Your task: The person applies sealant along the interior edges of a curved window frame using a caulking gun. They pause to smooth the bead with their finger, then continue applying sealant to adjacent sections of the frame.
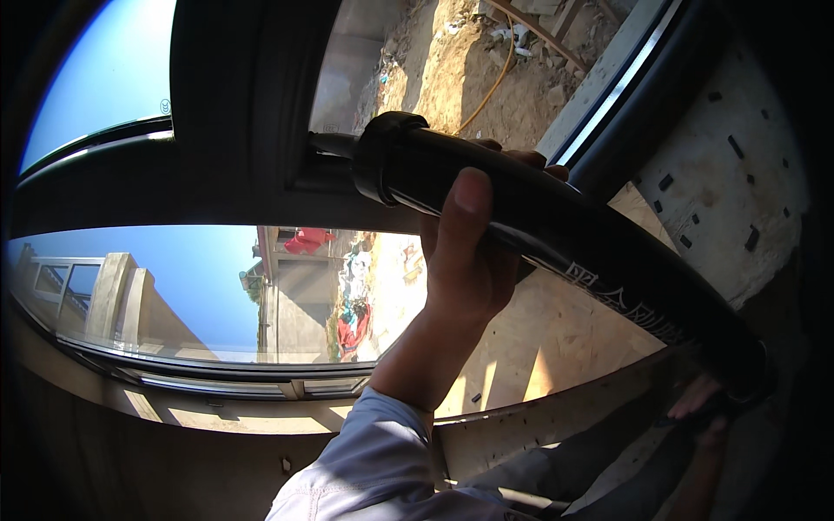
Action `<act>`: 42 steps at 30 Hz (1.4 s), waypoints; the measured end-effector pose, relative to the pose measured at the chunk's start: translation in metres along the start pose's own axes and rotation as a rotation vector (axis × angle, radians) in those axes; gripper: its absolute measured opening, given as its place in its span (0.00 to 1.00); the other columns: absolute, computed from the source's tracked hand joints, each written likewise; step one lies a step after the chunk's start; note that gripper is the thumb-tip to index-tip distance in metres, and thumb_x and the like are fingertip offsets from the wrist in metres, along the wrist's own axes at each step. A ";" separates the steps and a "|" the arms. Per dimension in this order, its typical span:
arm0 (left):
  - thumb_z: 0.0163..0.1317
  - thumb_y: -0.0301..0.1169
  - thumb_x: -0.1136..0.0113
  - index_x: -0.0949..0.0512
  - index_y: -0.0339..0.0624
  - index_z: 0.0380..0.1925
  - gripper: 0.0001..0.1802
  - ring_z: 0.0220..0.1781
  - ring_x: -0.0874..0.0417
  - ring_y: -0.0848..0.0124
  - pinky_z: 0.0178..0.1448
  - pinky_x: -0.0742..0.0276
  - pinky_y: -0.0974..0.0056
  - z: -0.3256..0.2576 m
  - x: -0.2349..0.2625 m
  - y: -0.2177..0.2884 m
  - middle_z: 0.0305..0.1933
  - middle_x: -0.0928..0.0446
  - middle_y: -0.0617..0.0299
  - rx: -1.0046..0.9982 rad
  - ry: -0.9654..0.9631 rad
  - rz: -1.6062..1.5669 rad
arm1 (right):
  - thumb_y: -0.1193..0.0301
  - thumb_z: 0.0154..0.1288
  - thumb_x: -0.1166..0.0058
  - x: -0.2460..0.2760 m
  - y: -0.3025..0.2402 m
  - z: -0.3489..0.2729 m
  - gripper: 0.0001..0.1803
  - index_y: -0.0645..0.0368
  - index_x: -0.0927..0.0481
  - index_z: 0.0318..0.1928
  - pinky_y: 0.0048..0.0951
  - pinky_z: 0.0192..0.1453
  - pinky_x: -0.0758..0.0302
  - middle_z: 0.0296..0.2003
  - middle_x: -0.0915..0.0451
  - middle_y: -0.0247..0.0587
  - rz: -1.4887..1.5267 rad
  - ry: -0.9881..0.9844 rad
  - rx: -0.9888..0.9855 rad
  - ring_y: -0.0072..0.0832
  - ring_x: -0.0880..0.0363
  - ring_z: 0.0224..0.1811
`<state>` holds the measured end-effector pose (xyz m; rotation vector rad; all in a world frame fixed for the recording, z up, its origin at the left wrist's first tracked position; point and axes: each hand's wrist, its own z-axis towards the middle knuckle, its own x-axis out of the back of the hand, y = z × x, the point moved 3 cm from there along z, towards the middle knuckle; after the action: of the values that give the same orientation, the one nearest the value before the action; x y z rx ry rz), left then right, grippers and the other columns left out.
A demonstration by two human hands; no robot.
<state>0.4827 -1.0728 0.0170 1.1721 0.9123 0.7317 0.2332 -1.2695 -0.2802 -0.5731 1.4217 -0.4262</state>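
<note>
A long black caulking gun point(539, 217) runs slantwise across the middle, its nozzle point(334, 143) pointing left. The nozzle tip meets the inner edge of a dark window frame point(234, 130), close to the glass. Around the front part of the barrel wraps my left hand point(469, 221), thumb on the near side and fingertips showing over the far side. At the lower right, in shadow, my right hand point(699, 404) is closed about the handle end of the gun. The trigger itself is too dark to make out.
Glass panes point(191, 286) lie beside and below the frame. Through them appear bare earth, rubble, a yellow hose point(491, 91) and red cloth point(308, 240). Small dark scraps dot the pale floor point(721, 191) at right. My legs point(573, 460) show below.
</note>
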 end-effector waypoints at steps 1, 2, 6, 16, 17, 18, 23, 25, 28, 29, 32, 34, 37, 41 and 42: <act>0.77 0.56 0.53 0.28 0.37 0.64 0.33 0.62 0.18 0.43 0.63 0.17 0.43 0.001 -0.001 0.000 0.59 0.19 0.42 0.000 -0.002 0.026 | 0.33 0.61 0.40 -0.002 0.001 0.000 0.32 0.51 0.20 0.38 0.42 0.62 0.31 0.31 0.12 0.41 0.013 0.014 0.007 0.37 0.12 0.33; 0.77 0.56 0.53 0.28 0.37 0.64 0.33 0.62 0.17 0.44 0.63 0.17 0.43 0.002 -0.001 -0.001 0.58 0.19 0.42 0.008 -0.002 0.016 | 0.34 0.61 0.39 -0.004 0.003 -0.001 0.31 0.51 0.20 0.37 0.42 0.62 0.31 0.31 0.12 0.41 0.029 0.028 0.013 0.37 0.12 0.32; 0.77 0.56 0.52 0.27 0.36 0.62 0.33 0.61 0.16 0.45 0.63 0.16 0.44 0.010 -0.008 0.000 0.57 0.18 0.43 0.026 -0.030 0.112 | 0.35 0.61 0.38 -0.013 0.003 0.000 0.31 0.52 0.21 0.36 0.39 0.60 0.30 0.28 0.13 0.42 0.062 0.072 0.050 0.36 0.13 0.30; 0.71 0.44 0.36 0.24 0.33 0.51 0.23 0.50 0.12 0.60 0.52 0.13 0.56 0.042 -0.051 -0.007 0.46 0.16 0.50 0.075 0.048 0.063 | 0.37 0.63 0.38 -0.013 -0.015 0.004 0.31 0.54 0.26 0.33 0.35 0.57 0.27 0.22 0.21 0.37 0.108 0.152 0.112 0.30 0.18 0.24; 0.72 0.48 0.40 0.24 0.35 0.54 0.25 0.52 0.13 0.57 0.55 0.13 0.53 0.048 -0.054 -0.008 0.49 0.16 0.48 0.090 0.028 0.151 | 0.37 0.63 0.37 -0.011 -0.018 0.005 0.31 0.54 0.26 0.34 0.35 0.57 0.27 0.22 0.21 0.38 0.117 0.144 0.109 0.30 0.18 0.24; 0.74 0.51 0.44 0.25 0.36 0.56 0.28 0.55 0.14 0.53 0.58 0.14 0.49 0.055 -0.056 -0.008 0.51 0.16 0.47 0.094 -0.008 0.214 | 0.37 0.63 0.37 -0.008 -0.020 0.006 0.31 0.54 0.26 0.34 0.35 0.57 0.27 0.22 0.21 0.38 0.127 0.136 0.105 0.29 0.18 0.24; 0.75 0.55 0.46 0.24 0.37 0.57 0.30 0.57 0.14 0.51 0.61 0.15 0.48 0.082 -0.072 -0.019 0.52 0.16 0.46 0.084 0.015 0.279 | 0.37 0.63 0.37 0.011 -0.033 0.014 0.31 0.53 0.27 0.32 0.34 0.55 0.26 0.22 0.23 0.35 0.155 0.168 0.132 0.25 0.20 0.22; 0.74 0.55 0.46 0.23 0.36 0.55 0.30 0.57 0.13 0.52 0.61 0.15 0.48 0.093 -0.081 -0.024 0.51 0.15 0.46 0.091 0.022 0.286 | 0.36 0.63 0.38 0.020 -0.039 0.017 0.31 0.52 0.28 0.32 0.34 0.54 0.26 0.21 0.24 0.34 0.156 0.174 0.144 0.24 0.22 0.21; 0.74 0.53 0.45 0.22 0.37 0.53 0.28 0.55 0.13 0.55 0.59 0.15 0.52 0.113 -0.094 -0.032 0.50 0.15 0.49 0.084 0.006 0.225 | 0.35 0.64 0.39 0.035 -0.054 0.023 0.31 0.51 0.28 0.31 0.34 0.52 0.25 0.21 0.25 0.31 0.152 0.189 0.159 0.23 0.23 0.20; 0.74 0.53 0.44 0.22 0.38 0.52 0.27 0.54 0.13 0.57 0.58 0.15 0.53 0.120 -0.099 -0.034 0.49 0.15 0.50 0.075 -0.006 0.211 | 0.35 0.64 0.39 0.040 -0.059 0.025 0.31 0.51 0.29 0.31 0.34 0.52 0.26 0.20 0.26 0.31 0.147 0.193 0.165 0.22 0.23 0.20; 0.75 0.51 0.44 0.21 0.39 0.50 0.24 0.50 0.13 0.63 0.56 0.16 0.58 0.141 -0.117 -0.036 0.46 0.15 0.53 0.048 -0.053 0.180 | 0.35 0.64 0.39 0.054 -0.079 0.030 0.32 0.50 0.29 0.30 0.34 0.51 0.26 0.20 0.26 0.30 0.156 0.209 0.176 0.22 0.24 0.19; 0.75 0.50 0.44 0.21 0.40 0.49 0.22 0.48 0.13 0.66 0.55 0.17 0.60 0.153 -0.129 -0.040 0.44 0.15 0.55 0.051 -0.048 0.155 | 0.35 0.63 0.38 0.062 -0.093 0.033 0.31 0.50 0.29 0.29 0.34 0.48 0.25 0.18 0.28 0.30 0.149 0.226 0.186 0.21 0.26 0.18; 0.75 0.50 0.44 0.21 0.41 0.48 0.21 0.47 0.13 0.68 0.54 0.17 0.61 0.169 -0.146 -0.045 0.42 0.16 0.57 0.099 -0.037 0.221 | 0.36 0.64 0.38 0.076 -0.114 0.037 0.31 0.51 0.29 0.29 0.33 0.45 0.24 0.17 0.29 0.29 0.149 0.221 0.219 0.21 0.26 0.16; 0.75 0.52 0.44 0.22 0.41 0.47 0.23 0.47 0.14 0.69 0.54 0.18 0.61 0.195 -0.167 -0.052 0.41 0.16 0.58 0.072 -0.086 0.255 | 0.36 0.64 0.38 0.097 -0.135 0.043 0.31 0.50 0.29 0.28 0.29 0.38 0.25 0.16 0.31 0.27 0.146 0.274 0.233 0.19 0.28 0.15; 0.75 0.52 0.44 0.22 0.41 0.47 0.23 0.46 0.14 0.69 0.53 0.18 0.61 0.202 -0.172 -0.054 0.40 0.17 0.58 0.069 -0.085 0.261 | 0.36 0.64 0.38 0.102 -0.140 0.044 0.31 0.50 0.30 0.28 0.29 0.37 0.25 0.16 0.31 0.26 0.148 0.273 0.238 0.19 0.29 0.14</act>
<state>0.5840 -1.3237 0.0261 1.3901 0.7255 0.8580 0.2970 -1.4368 -0.2744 -0.2199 1.6330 -0.5613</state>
